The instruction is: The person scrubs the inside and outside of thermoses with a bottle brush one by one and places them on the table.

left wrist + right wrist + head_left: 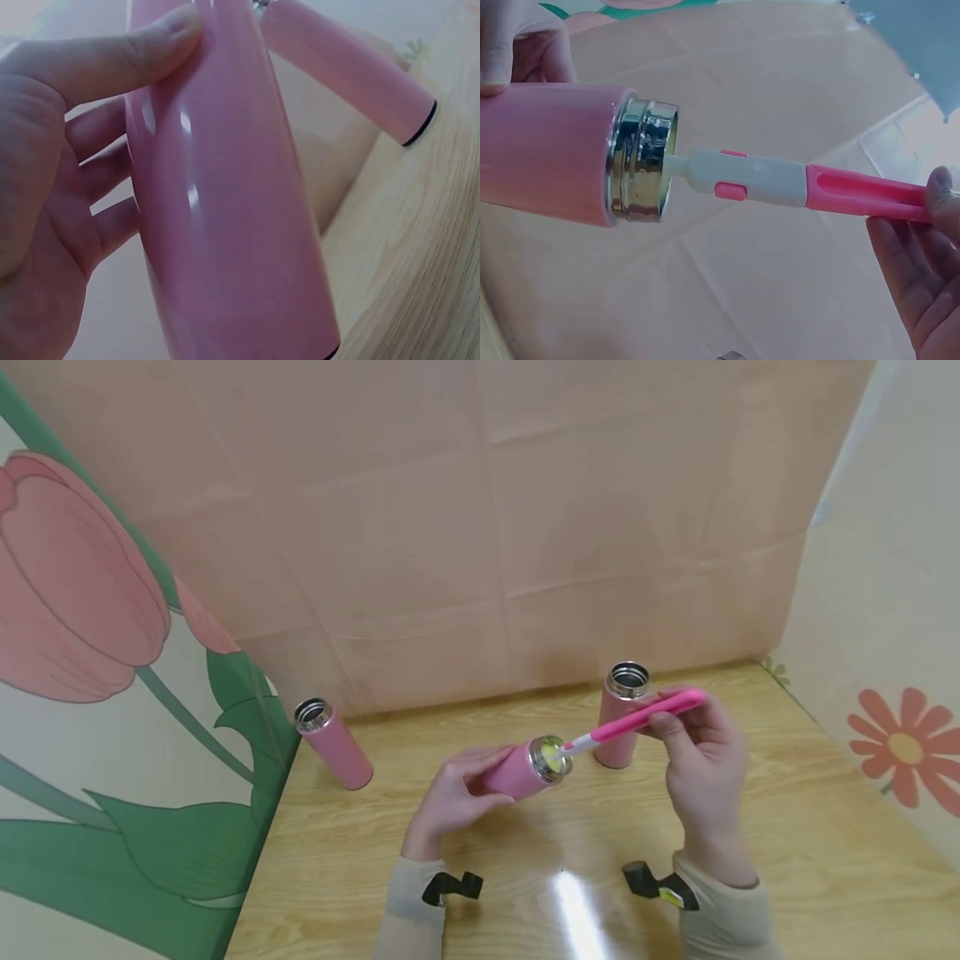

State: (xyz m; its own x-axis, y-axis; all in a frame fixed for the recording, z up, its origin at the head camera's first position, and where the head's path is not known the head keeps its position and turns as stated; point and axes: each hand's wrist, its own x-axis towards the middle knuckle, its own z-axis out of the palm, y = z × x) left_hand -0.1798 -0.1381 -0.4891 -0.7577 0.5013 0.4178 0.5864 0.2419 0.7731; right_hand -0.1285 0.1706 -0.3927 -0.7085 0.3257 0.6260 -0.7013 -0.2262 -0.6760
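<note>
My left hand [455, 793] grips a pink thermos bottle [517, 772], which is tilted with its open steel mouth toward the right. The thumb and fingers wrap around its body in the left wrist view, where the bottle [225, 195] fills the middle. A bottle brush [630, 724] with a pink and white handle is pinched near its end by my right hand [705, 768]. The brush's yellow head sits inside the bottle's mouth, largely hidden by the steel rim. In the right wrist view the white part of the brush [750, 178] stays outside the neck.
Two more pink thermos bottles stand lidless on the wooden table [322, 877]: one at the far left [341, 756], one behind the brush [616, 752]. A beige cloth [420, 568] hangs at the back. Flower-patterned walls [900, 610] flank both sides.
</note>
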